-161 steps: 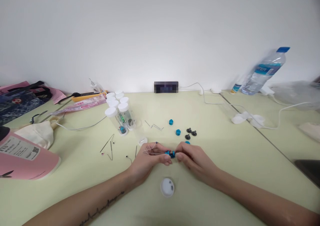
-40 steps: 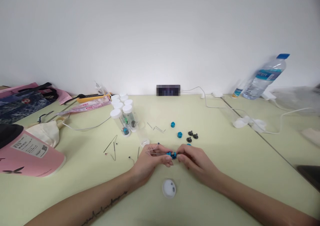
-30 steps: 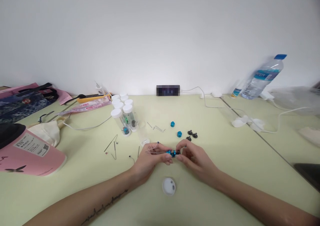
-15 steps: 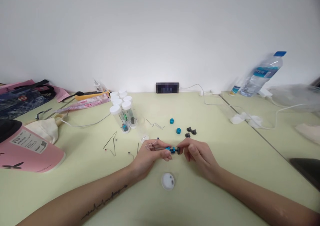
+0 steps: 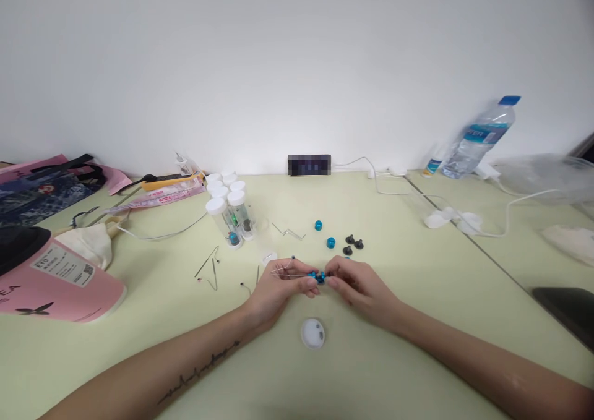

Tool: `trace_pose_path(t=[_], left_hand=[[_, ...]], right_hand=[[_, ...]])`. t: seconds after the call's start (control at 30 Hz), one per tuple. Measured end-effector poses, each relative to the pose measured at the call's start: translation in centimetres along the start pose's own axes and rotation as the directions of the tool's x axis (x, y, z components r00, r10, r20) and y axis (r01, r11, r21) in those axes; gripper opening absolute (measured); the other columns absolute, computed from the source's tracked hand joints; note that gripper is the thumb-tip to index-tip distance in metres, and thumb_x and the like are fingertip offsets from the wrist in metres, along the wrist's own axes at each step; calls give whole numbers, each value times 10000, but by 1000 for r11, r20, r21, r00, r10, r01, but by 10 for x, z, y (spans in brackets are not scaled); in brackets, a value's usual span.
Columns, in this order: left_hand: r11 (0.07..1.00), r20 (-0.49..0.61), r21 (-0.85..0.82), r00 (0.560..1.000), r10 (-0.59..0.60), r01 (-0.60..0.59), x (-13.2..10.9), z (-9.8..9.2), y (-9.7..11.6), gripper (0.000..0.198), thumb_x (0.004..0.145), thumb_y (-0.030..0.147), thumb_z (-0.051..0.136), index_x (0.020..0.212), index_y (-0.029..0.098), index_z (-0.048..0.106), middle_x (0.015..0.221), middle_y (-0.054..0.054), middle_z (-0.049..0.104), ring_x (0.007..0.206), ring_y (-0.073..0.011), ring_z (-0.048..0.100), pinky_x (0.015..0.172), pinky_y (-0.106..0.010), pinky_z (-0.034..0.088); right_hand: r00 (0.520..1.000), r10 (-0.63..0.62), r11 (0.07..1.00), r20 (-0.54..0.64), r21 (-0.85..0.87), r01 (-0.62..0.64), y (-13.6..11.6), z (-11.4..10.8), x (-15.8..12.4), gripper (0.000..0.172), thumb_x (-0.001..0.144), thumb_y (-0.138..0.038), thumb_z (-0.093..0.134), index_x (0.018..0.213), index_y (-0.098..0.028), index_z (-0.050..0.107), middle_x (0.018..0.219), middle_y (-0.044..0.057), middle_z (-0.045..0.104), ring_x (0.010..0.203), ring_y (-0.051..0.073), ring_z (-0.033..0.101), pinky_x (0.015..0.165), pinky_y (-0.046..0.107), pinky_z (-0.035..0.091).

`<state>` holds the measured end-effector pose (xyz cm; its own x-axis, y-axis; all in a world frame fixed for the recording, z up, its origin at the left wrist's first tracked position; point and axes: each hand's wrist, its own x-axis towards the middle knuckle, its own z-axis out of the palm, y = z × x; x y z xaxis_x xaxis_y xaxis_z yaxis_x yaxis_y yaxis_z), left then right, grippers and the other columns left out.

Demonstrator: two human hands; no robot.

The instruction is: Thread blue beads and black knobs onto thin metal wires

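My left hand is closed on a small blue metal fitting, with a thin wire running back over the fingers to a dark-tipped end. Pinched at the fitting's right end are the fingers of my right hand; they cover most of a black thumbscrew there. Beyond the hands lie blue knob-like pieces and several black thumbscrews. A round white cap holding small dark bits rests in front of my hands.
White-capped clear tubes stand left of centre. Thin metal rods and hex keys lie near them. A pink cup is at the left, a water bottle at the back right. White cables cross the right side.
My right fingers have moved slightly left and closed around the black thumbscrew, whose wide head showed before. The left hand holds the fitting as before. The view has shifted slightly.
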<state>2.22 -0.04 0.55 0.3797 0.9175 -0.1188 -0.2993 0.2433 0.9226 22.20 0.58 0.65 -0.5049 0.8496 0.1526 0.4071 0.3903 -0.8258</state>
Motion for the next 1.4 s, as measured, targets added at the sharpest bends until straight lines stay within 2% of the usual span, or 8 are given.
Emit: trace_pose_path(t=[0.1,0.3,0.5,0.7,0.87,0.93,1.07,1.4], left_hand=[[1000,-10,6,1000,8,-8,0,-1,-1,169,693,188,766,831,111,706,699,-53,703,656,-120,633,665,-231,492],[1000,-10,16,1000,8,-8,-1,-2,-2,192,678,195,778,829,107,697,721,-69,712,645,-128,639,672,-248,496],[1000,-24,-9,1000,15,-15,1,-1,-1,194,687,211,770,837,107,703,707,-61,701,656,-128,632,669,-242,494],[1000,-45,-11,999,14,-15,0,-1,0,207,679,226,775,833,110,698,702,-58,698,654,-136,633,653,-244,494],[999,-42,-36,999,5,-6,0,-1,1,210,677,230,779,834,113,702,684,-52,699,656,-126,631,646,-226,491],[999,-49,-47,999,10,-13,0,-1,1,209,673,226,782,831,113,704,703,-56,707,664,-126,637,645,-222,492],[998,-91,-56,996,7,-12,1,-1,1,186,676,196,780,826,112,709,733,-56,718,678,-119,654,654,-204,499],[997,-108,-63,992,-61,54,2,-3,-1,196,675,197,781,837,113,712,711,-66,726,669,-135,670,641,-208,515]], right_hand=[[1000,3,999,-29,33,-2,-1,-1,-1,315,939,-481,426,912,-184,525,558,-54,452,509,112,400,505,223,303],[998,37,999,59,31,-39,-2,-1,1,500,983,-483,267,646,-178,473,577,-9,520,528,114,460,538,235,338],[996,88,994,34,63,-90,-2,0,1,293,922,-491,458,880,-201,468,549,-70,416,486,107,373,470,220,263],[995,58,994,82,84,-65,-2,0,0,438,978,-496,288,730,-185,472,577,-26,477,538,118,439,539,241,330],[999,29,989,33,144,-33,-5,3,3,370,900,-566,449,934,-198,461,581,-58,420,498,106,381,472,220,288],[1000,9,986,2,164,-10,-4,4,6,426,933,-576,348,863,-181,493,591,-36,451,510,108,415,487,226,319],[995,92,974,46,204,-99,0,3,13,581,969,-546,251,585,-164,458,519,-15,460,488,96,425,491,225,324],[984,135,919,115,357,-168,5,0,10,300,880,-486,544,852,-203,448,547,-79,417,457,78,343,435,189,253]])
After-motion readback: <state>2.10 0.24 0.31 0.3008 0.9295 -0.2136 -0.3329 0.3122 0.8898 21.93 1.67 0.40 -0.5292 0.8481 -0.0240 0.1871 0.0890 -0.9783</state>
